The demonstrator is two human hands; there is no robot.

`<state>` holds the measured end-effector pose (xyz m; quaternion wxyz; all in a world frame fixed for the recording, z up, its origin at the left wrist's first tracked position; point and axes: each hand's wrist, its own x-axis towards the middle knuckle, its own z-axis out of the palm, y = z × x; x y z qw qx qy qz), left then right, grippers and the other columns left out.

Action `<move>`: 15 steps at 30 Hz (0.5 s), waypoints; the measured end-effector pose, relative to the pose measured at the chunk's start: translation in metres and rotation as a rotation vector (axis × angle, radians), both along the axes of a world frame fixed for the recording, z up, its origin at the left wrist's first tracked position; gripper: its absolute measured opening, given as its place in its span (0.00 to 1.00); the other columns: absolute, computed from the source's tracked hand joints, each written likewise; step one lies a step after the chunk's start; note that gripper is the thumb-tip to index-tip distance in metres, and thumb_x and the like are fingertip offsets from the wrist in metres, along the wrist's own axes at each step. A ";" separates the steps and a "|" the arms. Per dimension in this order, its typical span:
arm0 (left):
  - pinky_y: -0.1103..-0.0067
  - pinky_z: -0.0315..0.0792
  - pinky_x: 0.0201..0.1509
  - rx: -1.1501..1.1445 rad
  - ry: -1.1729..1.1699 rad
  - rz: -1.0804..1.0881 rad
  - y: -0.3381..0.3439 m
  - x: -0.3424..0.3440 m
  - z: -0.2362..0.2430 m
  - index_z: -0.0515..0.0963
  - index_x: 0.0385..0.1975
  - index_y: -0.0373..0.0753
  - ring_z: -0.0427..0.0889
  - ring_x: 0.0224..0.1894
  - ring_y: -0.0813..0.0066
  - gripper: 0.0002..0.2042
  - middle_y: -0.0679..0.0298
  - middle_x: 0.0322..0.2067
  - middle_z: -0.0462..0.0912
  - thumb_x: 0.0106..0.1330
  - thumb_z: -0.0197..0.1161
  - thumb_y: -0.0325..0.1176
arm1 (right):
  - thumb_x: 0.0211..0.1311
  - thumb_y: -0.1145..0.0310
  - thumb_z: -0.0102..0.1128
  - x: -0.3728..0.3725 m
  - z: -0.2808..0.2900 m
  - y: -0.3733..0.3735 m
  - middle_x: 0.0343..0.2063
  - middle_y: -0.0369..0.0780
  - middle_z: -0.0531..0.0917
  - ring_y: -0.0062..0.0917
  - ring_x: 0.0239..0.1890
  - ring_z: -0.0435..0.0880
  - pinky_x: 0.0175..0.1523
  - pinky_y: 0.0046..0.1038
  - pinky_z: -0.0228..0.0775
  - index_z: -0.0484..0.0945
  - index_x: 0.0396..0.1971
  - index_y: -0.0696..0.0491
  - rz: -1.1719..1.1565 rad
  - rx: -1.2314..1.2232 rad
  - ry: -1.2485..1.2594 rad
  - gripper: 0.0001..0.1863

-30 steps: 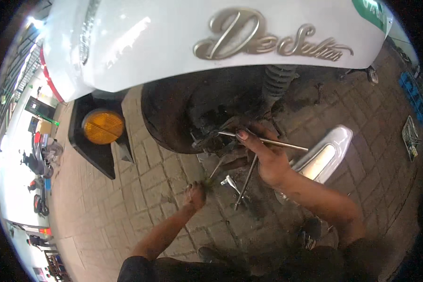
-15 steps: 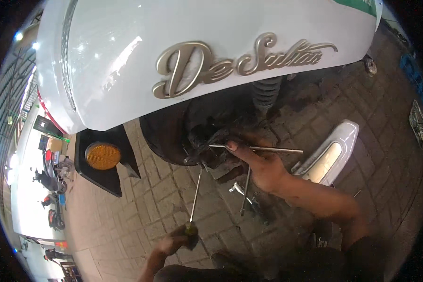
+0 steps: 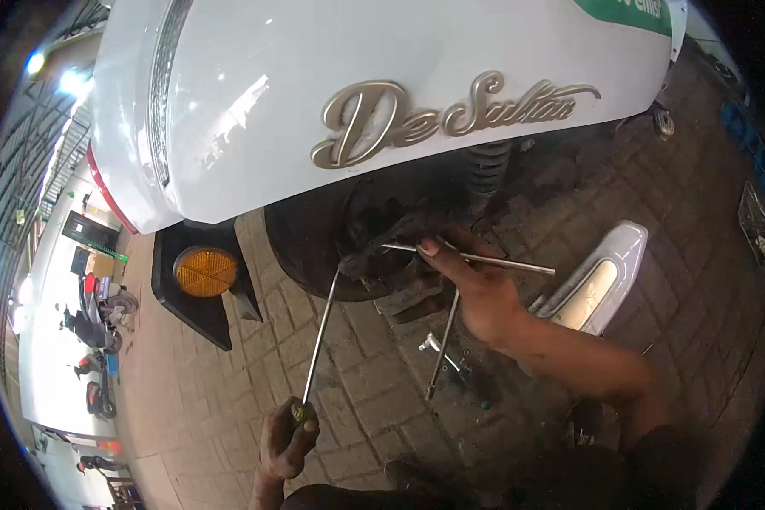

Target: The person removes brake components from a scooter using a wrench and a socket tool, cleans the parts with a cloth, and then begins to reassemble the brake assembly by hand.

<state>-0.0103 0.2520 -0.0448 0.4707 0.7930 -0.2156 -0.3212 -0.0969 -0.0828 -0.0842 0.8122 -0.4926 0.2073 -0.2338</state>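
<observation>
My left hand [image 3: 285, 442] is closed around the yellow-green handle of a long screwdriver [image 3: 321, 336]. The screwdriver slants up, its tip at the dark, greasy parts beside the black wheel [image 3: 302, 242]. My right hand [image 3: 489, 302] grips the crossbar of a metal T-handle wrench [image 3: 514, 264], thumb along the bar. The wrench's shaft points down toward the paving. Some right fingers are hidden behind the wrench and blend into the dark parts near the wheel. Above both hands hangs the white body panel [image 3: 255, 153] of a scooter, with raised metallic lettering.
A ratchet handle [image 3: 440, 348] lies on the brick paving [image 3: 374, 374] below the wrench. To the right rests a white-grey trim piece [image 3: 620, 263]. An orange reflector [image 3: 204, 272] on a black bracket hangs at left. A coil spring [image 3: 489, 166] shows under the panel. Parked motorbikes [image 3: 93, 323] stand far left.
My left hand has shifted left and down a little. The screwdriver tip has moved up and left along the dark parts. My right hand keeps its grip on the wrench, almost in place.
</observation>
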 end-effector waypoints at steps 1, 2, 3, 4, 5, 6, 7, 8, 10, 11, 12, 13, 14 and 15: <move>0.84 0.57 0.23 -0.022 0.052 0.009 0.001 -0.002 0.000 0.70 0.32 0.37 0.63 0.22 0.87 0.13 0.73 0.21 0.69 0.68 0.60 0.41 | 0.66 0.52 0.62 -0.002 0.004 -0.001 0.46 0.43 0.80 0.24 0.49 0.77 0.54 0.25 0.70 0.74 0.53 0.60 0.013 0.015 -0.027 0.28; 0.85 0.58 0.24 -0.042 0.099 0.022 0.001 -0.006 0.001 0.70 0.32 0.37 0.64 0.22 0.88 0.13 0.73 0.21 0.69 0.67 0.60 0.41 | 0.66 0.52 0.62 -0.003 0.010 -0.001 0.46 0.43 0.80 0.24 0.49 0.77 0.54 0.25 0.70 0.74 0.53 0.60 0.030 0.033 -0.059 0.27; 0.85 0.58 0.24 -0.062 0.147 0.035 0.002 -0.009 0.002 0.70 0.32 0.36 0.64 0.22 0.88 0.13 0.73 0.21 0.69 0.67 0.60 0.41 | 0.66 0.52 0.62 -0.004 0.013 -0.001 0.46 0.43 0.80 0.24 0.49 0.77 0.54 0.24 0.69 0.74 0.53 0.60 0.048 0.050 -0.091 0.27; 0.85 0.58 0.25 -0.027 0.143 0.028 0.004 -0.010 0.003 0.71 0.32 0.37 0.64 0.22 0.88 0.13 0.73 0.21 0.69 0.67 0.60 0.41 | 0.67 0.53 0.61 -0.002 0.011 0.000 0.47 0.43 0.80 0.24 0.49 0.77 0.54 0.25 0.69 0.74 0.53 0.60 0.042 0.094 -0.120 0.27; 0.85 0.58 0.25 0.007 0.142 0.016 0.006 -0.010 0.004 0.71 0.33 0.37 0.64 0.22 0.88 0.13 0.73 0.21 0.70 0.67 0.60 0.40 | 0.67 0.54 0.61 -0.002 0.005 0.002 0.47 0.43 0.80 0.23 0.49 0.77 0.54 0.25 0.69 0.74 0.53 0.60 0.033 0.136 -0.146 0.26; 0.85 0.58 0.25 0.041 0.140 0.005 0.006 -0.010 0.005 0.71 0.33 0.37 0.64 0.22 0.88 0.12 0.73 0.21 0.70 0.67 0.60 0.40 | 0.67 0.54 0.61 -0.001 0.002 0.003 0.47 0.42 0.80 0.23 0.48 0.77 0.54 0.25 0.70 0.74 0.53 0.60 0.024 0.178 -0.173 0.25; 0.85 0.58 0.25 0.043 0.112 -0.045 0.005 -0.010 0.005 0.72 0.33 0.37 0.64 0.22 0.88 0.12 0.74 0.22 0.70 0.67 0.61 0.40 | 0.68 0.55 0.61 -0.001 0.000 0.002 0.46 0.42 0.80 0.22 0.48 0.77 0.53 0.25 0.70 0.74 0.53 0.59 0.021 0.163 -0.188 0.24; 0.85 0.58 0.25 0.048 0.083 -0.096 0.004 -0.008 0.004 0.72 0.34 0.37 0.63 0.22 0.88 0.11 0.74 0.22 0.70 0.67 0.61 0.39 | 0.68 0.55 0.60 -0.001 -0.001 0.001 0.46 0.41 0.80 0.22 0.47 0.77 0.53 0.25 0.70 0.74 0.53 0.59 0.019 0.149 -0.205 0.24; 0.85 0.57 0.25 0.049 0.060 -0.126 0.000 -0.007 0.004 0.72 0.34 0.37 0.63 0.22 0.88 0.11 0.74 0.22 0.70 0.67 0.61 0.39 | 0.68 0.56 0.60 -0.002 0.002 0.003 0.45 0.40 0.80 0.22 0.46 0.78 0.52 0.24 0.71 0.74 0.53 0.58 0.019 0.189 -0.232 0.23; 0.85 0.57 0.25 0.044 0.068 -0.105 -0.003 -0.007 0.003 0.72 0.34 0.37 0.62 0.22 0.88 0.11 0.74 0.22 0.69 0.67 0.61 0.39 | 0.68 0.56 0.60 -0.003 0.006 0.006 0.45 0.40 0.80 0.22 0.47 0.78 0.52 0.24 0.71 0.73 0.54 0.58 0.024 0.240 -0.241 0.23; 0.85 0.56 0.24 0.038 0.077 -0.082 -0.006 -0.007 0.002 0.72 0.34 0.38 0.62 0.22 0.88 0.11 0.75 0.22 0.69 0.67 0.61 0.39 | 0.68 0.56 0.60 -0.004 0.008 0.007 0.45 0.40 0.80 0.23 0.47 0.78 0.53 0.24 0.71 0.73 0.55 0.57 0.034 0.265 -0.236 0.24; 0.85 0.56 0.24 0.035 0.110 -0.073 -0.012 -0.007 0.005 0.72 0.34 0.38 0.62 0.22 0.88 0.11 0.75 0.22 0.69 0.67 0.61 0.39 | 0.68 0.55 0.60 -0.005 0.011 0.008 0.45 0.40 0.80 0.23 0.47 0.78 0.53 0.24 0.71 0.73 0.55 0.57 0.041 0.290 -0.232 0.24; 0.85 0.56 0.24 0.031 0.147 -0.063 -0.020 -0.009 0.010 0.71 0.34 0.38 0.62 0.21 0.88 0.11 0.74 0.22 0.68 0.67 0.60 0.39 | 0.68 0.55 0.60 -0.007 0.012 0.007 0.46 0.40 0.80 0.24 0.48 0.79 0.53 0.25 0.71 0.72 0.56 0.57 0.053 0.288 -0.212 0.25; 0.85 0.55 0.23 0.027 0.183 -0.054 -0.024 -0.010 0.012 0.71 0.34 0.37 0.62 0.21 0.88 0.11 0.74 0.21 0.68 0.67 0.60 0.40 | 0.68 0.54 0.59 -0.009 0.012 0.006 0.47 0.41 0.79 0.24 0.48 0.79 0.54 0.25 0.71 0.71 0.57 0.57 0.065 0.285 -0.192 0.26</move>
